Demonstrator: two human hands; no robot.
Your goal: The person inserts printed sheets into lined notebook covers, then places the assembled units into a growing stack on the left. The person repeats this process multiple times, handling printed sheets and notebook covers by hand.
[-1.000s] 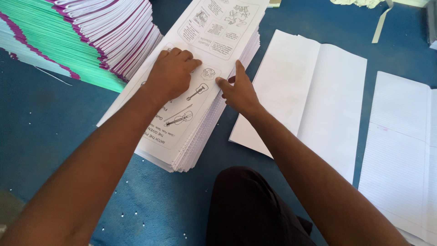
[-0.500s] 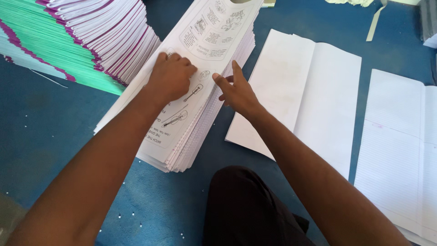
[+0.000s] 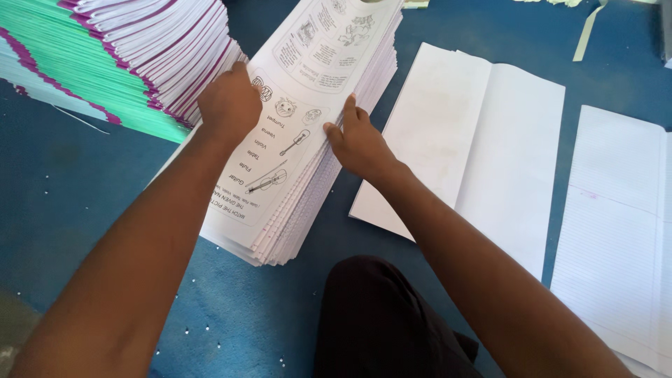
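Note:
A thick stack of printed worksheets (image 3: 308, 84), with black line drawings of instruments on the top page, lies on the blue floor covering (image 3: 70, 196). My left hand (image 3: 229, 105) rests as a closed fist on the stack's left edge. My right hand (image 3: 358, 140) presses against the stack's right side, thumb on the top sheet and fingers along the page edges. Both forearms reach in from the bottom of the view.
A tall fanned pile of booklets (image 3: 119, 49) with green and magenta edges sits at the upper left, touching the stack. Two blank folded sheets (image 3: 476, 140) lie to the right, and lined sheets (image 3: 616, 231) further right. My dark-clothed knee (image 3: 378, 322) is at bottom centre.
Both hands have slid a little further up along the stack's sides, and the view has shifted slightly. The stack stays where it was.

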